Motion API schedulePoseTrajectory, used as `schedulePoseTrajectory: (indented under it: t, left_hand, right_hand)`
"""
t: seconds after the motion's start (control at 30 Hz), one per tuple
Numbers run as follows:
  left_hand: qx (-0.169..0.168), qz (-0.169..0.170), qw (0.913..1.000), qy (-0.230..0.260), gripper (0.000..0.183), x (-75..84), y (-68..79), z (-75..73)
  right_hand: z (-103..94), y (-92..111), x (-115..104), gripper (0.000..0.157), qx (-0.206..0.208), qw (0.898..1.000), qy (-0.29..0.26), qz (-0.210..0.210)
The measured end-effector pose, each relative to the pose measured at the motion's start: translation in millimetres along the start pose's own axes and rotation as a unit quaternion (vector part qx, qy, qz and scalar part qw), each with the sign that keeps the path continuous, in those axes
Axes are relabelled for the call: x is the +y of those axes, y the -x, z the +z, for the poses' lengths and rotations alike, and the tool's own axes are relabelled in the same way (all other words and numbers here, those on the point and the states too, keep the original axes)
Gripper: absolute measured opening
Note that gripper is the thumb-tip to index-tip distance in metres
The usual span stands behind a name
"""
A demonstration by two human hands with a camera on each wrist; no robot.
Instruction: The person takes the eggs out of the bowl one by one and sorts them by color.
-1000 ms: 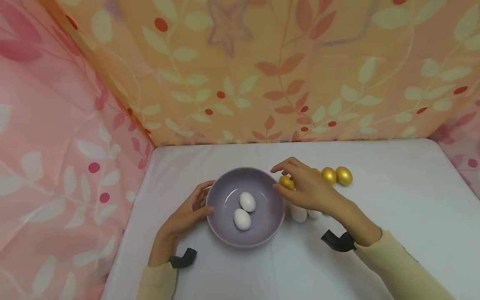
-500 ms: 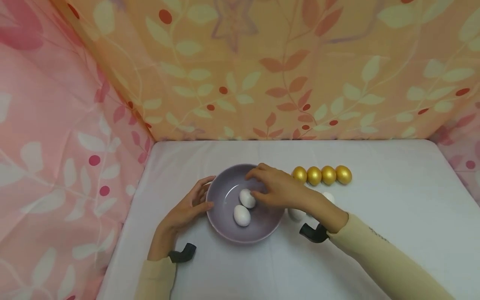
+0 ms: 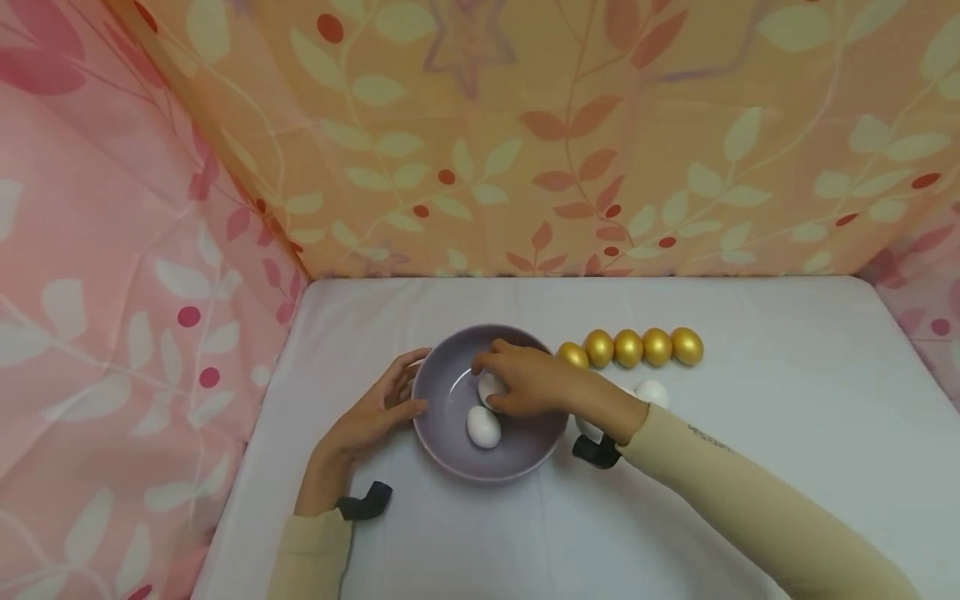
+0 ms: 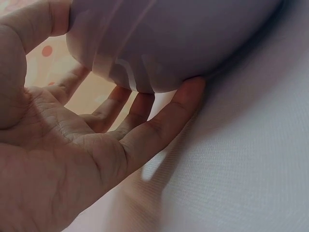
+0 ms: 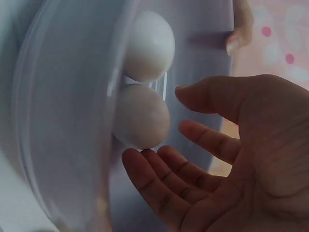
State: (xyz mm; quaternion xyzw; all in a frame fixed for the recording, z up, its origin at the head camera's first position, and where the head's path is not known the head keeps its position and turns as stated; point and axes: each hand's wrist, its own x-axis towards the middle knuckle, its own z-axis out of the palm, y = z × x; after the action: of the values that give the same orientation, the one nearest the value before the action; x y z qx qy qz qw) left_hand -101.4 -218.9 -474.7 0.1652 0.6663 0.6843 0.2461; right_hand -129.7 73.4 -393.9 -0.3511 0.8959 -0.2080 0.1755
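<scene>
A lilac bowl point(image 3: 517, 454) stands on the white-covered table with two white eggs inside. My left hand point(image 3: 375, 417) holds the bowl's left side, thumb at the rim and fingers spread along the outer wall point(image 4: 169, 38). Inside the bowl, my right hand point(image 3: 521, 382) reaches over the farther egg point(image 3: 490, 390) and partly hides it. In the right wrist view its thumb and fingers point(image 5: 149, 174) are parted around that egg point(image 5: 142, 116), the fingertips right by the shell. The nearer egg point(image 3: 483, 427) lies beside it.
Several gold eggs point(image 3: 628, 347) form a row right of the bowl, the leftmost close to the rim. More white eggs point(image 3: 652, 394) lie in front of them, partly hidden by the right forearm. A patterned orange cloth point(image 3: 480, 225) hangs behind the table.
My right hand has moved left from above the gold eggs into the bowl and down to the farther white egg. The left hand keeps its place on the bowl.
</scene>
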Motion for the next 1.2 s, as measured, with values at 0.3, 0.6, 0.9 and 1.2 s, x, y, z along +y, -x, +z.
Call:
schedulePoseTrajectory:
  t: [0.3, 0.6, 0.9, 1.2]
  left_hand:
    - [-0.003, 0.012, 0.9999, -0.002, 0.075, -0.2, -0.6, -0.4]
    - [-0.008, 0.008, 0.9999, 0.0, 0.075, -1.6, -0.7, -0.3]
    - [-0.01, 0.013, 0.9999, 0.002, 0.075, -1.2, -2.4, -1.1]
    - [-0.01, 0.009, 0.9999, -0.003, 0.075, -0.5, -1.6, -0.5]
  right_hand:
    - [3.9, -10.5, -8.5, 0.042, -0.028, 0.999, 0.026, -0.003]
    - [3.6, -20.8, -12.3, 0.047, -0.037, 0.999, 0.012, -0.002]
    - [3.5, -28.6, -10.0, 0.046, -0.049, 0.999, 0.009, 0.006]
    - [0.6, -23.8, -10.3, 0.047, -0.043, 0.999, 0.015, -0.001]
